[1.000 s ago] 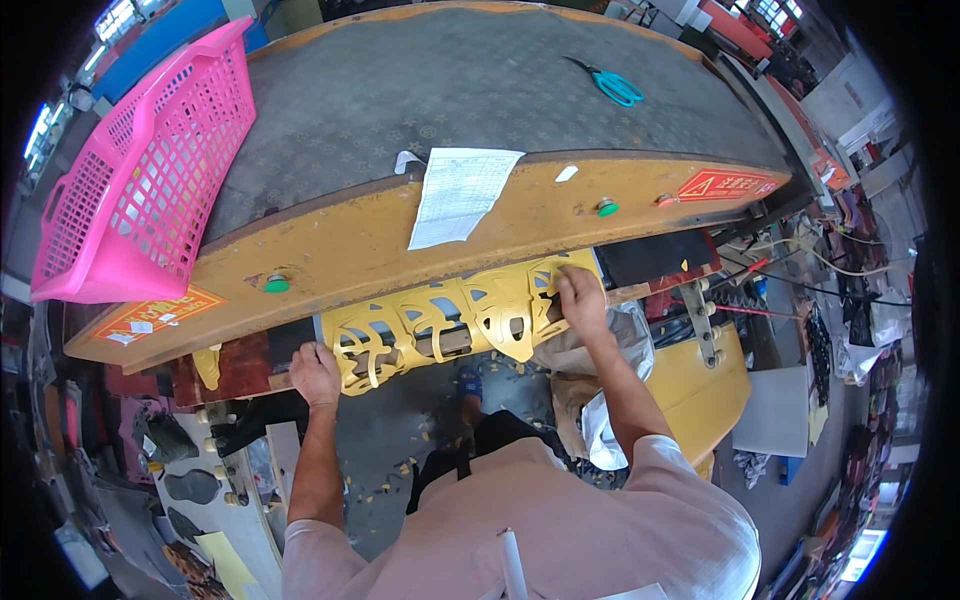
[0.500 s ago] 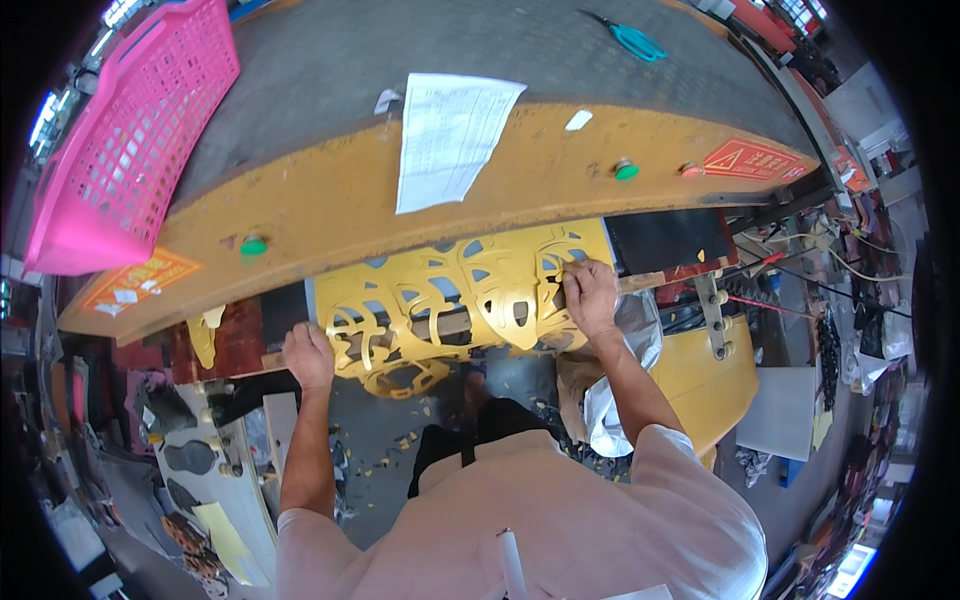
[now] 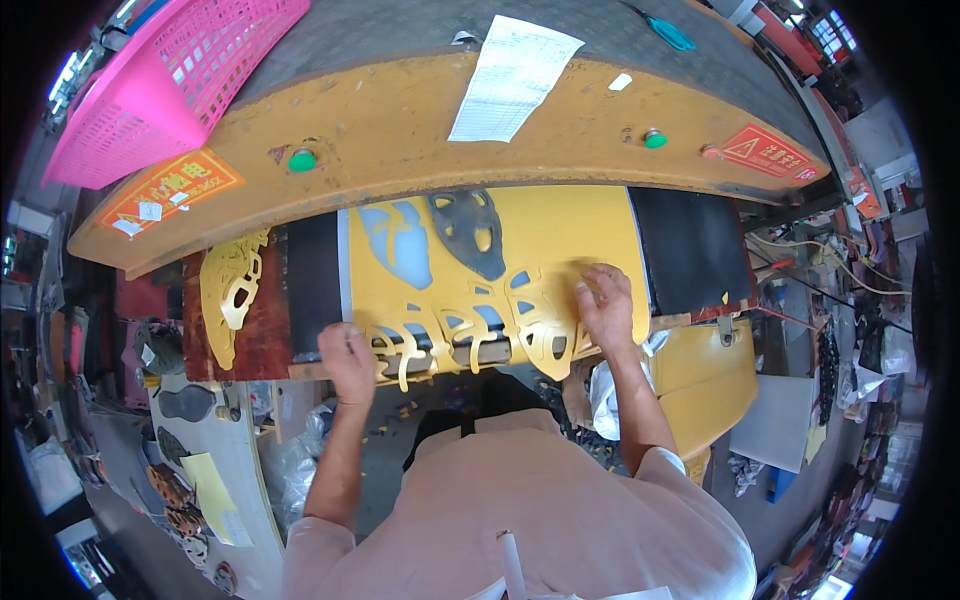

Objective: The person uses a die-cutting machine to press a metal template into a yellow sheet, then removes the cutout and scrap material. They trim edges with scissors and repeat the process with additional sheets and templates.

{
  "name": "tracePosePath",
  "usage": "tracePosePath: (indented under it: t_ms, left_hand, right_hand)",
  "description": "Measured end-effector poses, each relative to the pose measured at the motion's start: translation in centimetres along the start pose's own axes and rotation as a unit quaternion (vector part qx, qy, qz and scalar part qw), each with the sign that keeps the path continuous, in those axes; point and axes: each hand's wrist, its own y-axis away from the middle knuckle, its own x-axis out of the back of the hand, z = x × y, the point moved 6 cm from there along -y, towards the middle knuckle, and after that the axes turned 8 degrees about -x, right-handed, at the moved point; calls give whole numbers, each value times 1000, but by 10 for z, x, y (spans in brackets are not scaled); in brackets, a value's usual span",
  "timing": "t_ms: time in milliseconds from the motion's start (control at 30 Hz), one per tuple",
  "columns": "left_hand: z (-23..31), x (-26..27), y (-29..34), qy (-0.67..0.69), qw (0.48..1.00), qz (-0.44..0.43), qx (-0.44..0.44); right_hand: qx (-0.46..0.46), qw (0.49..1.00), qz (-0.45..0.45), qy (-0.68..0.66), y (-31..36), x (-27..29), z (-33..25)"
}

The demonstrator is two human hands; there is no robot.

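Observation:
A yellow sheet (image 3: 560, 235) with several shaped cut-outs lies flat on the press bed under the yellow machine beam (image 3: 420, 150). A dark shaped cutting die (image 3: 468, 230) rests on the sheet near its far edge. My left hand (image 3: 348, 362) grips the sheet's near left edge, where the cut strips hang over the bed. My right hand (image 3: 605, 305) lies flat on the sheet's near right part, fingers spread, pressing it down.
A pink plastic basket (image 3: 170, 80) and a white paper (image 3: 515, 75) sit on the machine top, with a teal tool (image 3: 668, 32) farther back. A yellow cut scrap (image 3: 228, 295) lies at the bed's left. Dark shaped pieces (image 3: 185, 405) crowd a bench at lower left.
The yellow sheet has been laid flat on the bed and pushed in under the beam. Both hands came down with it, and the view moved closer to the machine.

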Motion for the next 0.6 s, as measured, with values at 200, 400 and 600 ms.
tracePosePath:
  t_ms: [200,400,600]
  left_hand:
    - [90,-68,16,10,990,-44,-132]
    - [102,-63,55,-51,989,-67,-124]
    - [111,-50,87,-72,988,-68,-120]
  right_hand:
    - [89,987,-122,59,22,-64,-74]
    - [153,961,-132,186,64,-135,-126]
    - [132,972,-129,146,89,-128,-117]
